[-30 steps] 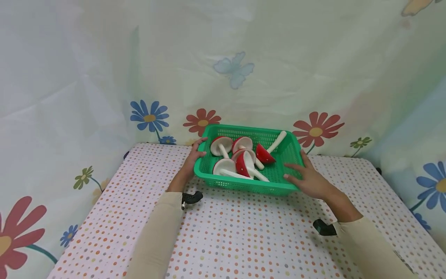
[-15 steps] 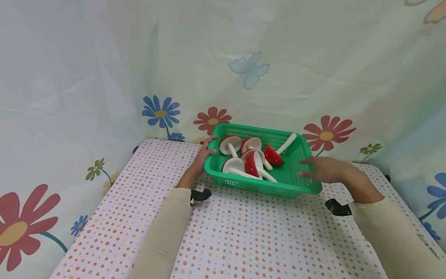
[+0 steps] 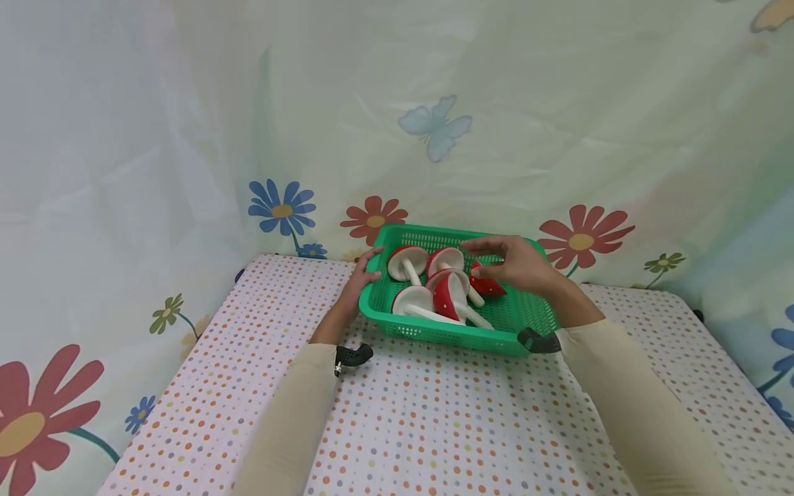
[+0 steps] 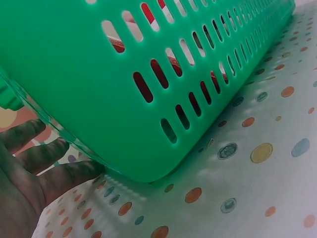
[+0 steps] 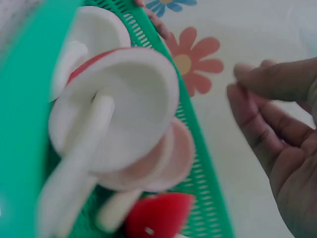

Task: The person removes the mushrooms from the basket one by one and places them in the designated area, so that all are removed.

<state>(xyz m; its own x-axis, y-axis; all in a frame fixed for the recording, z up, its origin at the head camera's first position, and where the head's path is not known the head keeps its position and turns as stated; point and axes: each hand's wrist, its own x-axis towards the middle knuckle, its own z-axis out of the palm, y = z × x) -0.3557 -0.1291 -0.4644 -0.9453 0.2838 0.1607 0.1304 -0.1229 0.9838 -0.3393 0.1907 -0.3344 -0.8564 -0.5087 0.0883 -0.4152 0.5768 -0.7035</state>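
While in basket [image 3: 496, 338], mushrooms [image 3: 443, 302] between hands [image 3: 356, 286] [image 3: 522, 265].

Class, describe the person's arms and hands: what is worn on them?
Long beige sleeves end near the wrists. A small, curved black device sits at each cuff. Neither the left hand nor the right hand wears a glove.

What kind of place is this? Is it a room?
Probably an indoor play or display corner: there's a dotted table, a flowery hanging backdrop, and a green basket of pretend-looking mushrooms.
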